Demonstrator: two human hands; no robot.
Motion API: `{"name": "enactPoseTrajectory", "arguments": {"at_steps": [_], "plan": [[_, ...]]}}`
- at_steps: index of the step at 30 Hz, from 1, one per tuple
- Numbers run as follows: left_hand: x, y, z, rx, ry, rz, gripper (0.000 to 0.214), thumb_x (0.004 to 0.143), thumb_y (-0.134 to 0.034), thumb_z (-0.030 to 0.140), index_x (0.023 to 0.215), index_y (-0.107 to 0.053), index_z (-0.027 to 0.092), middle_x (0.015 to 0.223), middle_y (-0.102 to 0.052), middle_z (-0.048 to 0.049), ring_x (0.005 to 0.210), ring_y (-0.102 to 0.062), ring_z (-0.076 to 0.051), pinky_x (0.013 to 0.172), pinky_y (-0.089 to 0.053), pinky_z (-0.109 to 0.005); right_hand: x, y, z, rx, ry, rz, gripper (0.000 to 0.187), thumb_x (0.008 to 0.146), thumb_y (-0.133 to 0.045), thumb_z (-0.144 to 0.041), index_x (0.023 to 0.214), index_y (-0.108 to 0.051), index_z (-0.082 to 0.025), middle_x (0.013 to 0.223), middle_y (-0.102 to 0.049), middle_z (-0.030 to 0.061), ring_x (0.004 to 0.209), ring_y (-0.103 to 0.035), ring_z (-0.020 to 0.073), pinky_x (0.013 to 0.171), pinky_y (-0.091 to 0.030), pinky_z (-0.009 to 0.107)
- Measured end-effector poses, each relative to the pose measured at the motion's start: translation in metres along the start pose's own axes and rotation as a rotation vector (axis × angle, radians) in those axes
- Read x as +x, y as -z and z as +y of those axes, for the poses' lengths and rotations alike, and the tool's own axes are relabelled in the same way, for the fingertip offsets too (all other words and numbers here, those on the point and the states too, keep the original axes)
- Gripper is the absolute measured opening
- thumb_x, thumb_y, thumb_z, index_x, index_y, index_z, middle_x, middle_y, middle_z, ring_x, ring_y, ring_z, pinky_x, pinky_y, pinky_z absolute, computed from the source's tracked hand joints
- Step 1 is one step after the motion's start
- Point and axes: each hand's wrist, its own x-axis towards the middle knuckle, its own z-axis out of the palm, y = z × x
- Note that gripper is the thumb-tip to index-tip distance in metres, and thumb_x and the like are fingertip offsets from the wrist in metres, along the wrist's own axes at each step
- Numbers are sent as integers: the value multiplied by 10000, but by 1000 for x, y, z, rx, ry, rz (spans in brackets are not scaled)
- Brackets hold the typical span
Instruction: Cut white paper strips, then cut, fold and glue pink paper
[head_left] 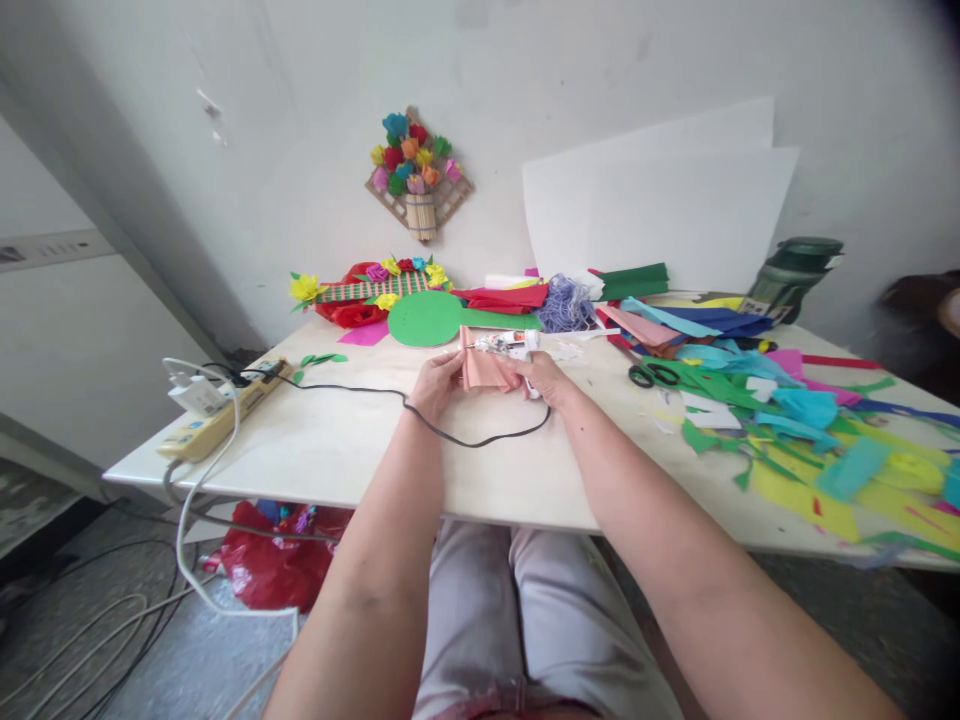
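Observation:
At the middle of the table, my left hand (439,383) pinches the left edge of a piece of peach crepe paper (484,372). My right hand (546,376) is closed around a white hot glue gun (531,350), its nozzle pointing left across the top of the paper. Right-hand fingers also lie at the paper's right edge; whether they grip it I cannot tell. From the glue gun's handle a black cord (480,443) loops left over the table. Just behind the paper lies a green paddle-shaped piece (426,318).
On the left stands a power strip (225,410) with plugs and cables. Black-handled scissors (654,375), coloured paper scraps (795,400) and a dark green bottle (796,275) occupy the right. Behind are a flower-decorated strip (375,288) and purple shredded paper (566,303).

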Motion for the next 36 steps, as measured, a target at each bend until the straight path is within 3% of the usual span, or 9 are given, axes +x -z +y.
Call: {"name": "enactPoseTrajectory", "arguments": {"at_steps": [16,36], "plan": [[3,5,-4,39,6,-42,275,595,-749,311,734,-659,90,571,-598,-14,444,-481,-62,425,-348,-198,-2,-2,-6,4,-30,73,428,615,-655,-521,464,-484,-159,313,-441,-26,261,-376,67,286,-304,189],[0,1,-1,-28,-54,4,274,613,-739,305,762,-670,86,570,-596,-13,435,-461,-58,411,-328,-200,-3,-3,-4,-11,-34,-17,424,636,-646,-488,435,-479,-155,361,-497,-10,257,-382,63,285,-285,199]]}}
